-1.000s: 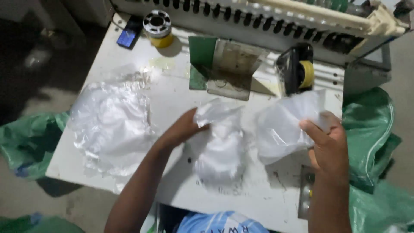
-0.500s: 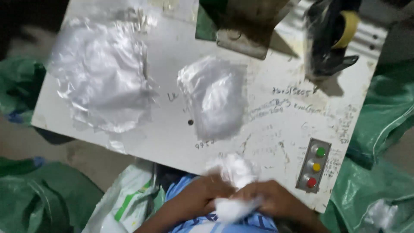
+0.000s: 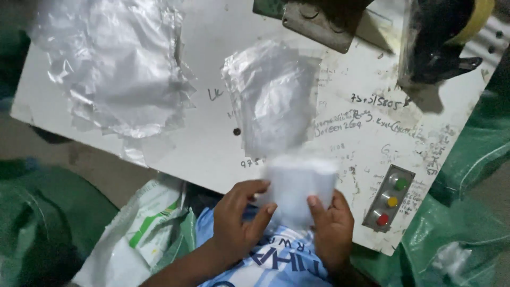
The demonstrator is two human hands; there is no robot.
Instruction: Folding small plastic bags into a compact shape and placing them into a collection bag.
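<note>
Both my hands hold one white folded cloth piece (image 3: 298,187) at the near edge of the white table (image 3: 212,143), just above my lap. My left hand (image 3: 240,219) grips its left side and my right hand (image 3: 330,223) grips its right side, thumb on top. The piece is blurred by motion. Just beyond it on the table lies a clear plastic bag with white fabric inside (image 3: 272,95). Farther left a pile of crumpled clear plastic bags (image 3: 114,64) rests on the table.
A small panel with green, yellow and red buttons (image 3: 390,197) sits at the table's right front. A black device with yellow tape (image 3: 443,40) and a metal bracket (image 3: 319,24) stand at the back. Green sacks (image 3: 467,223) flank the table; a white-green sack (image 3: 146,223) leans left.
My hands drew back from the table to my lap, bunched a white piece, and now hold it up spread between them. The camera tilted down and closer.
</note>
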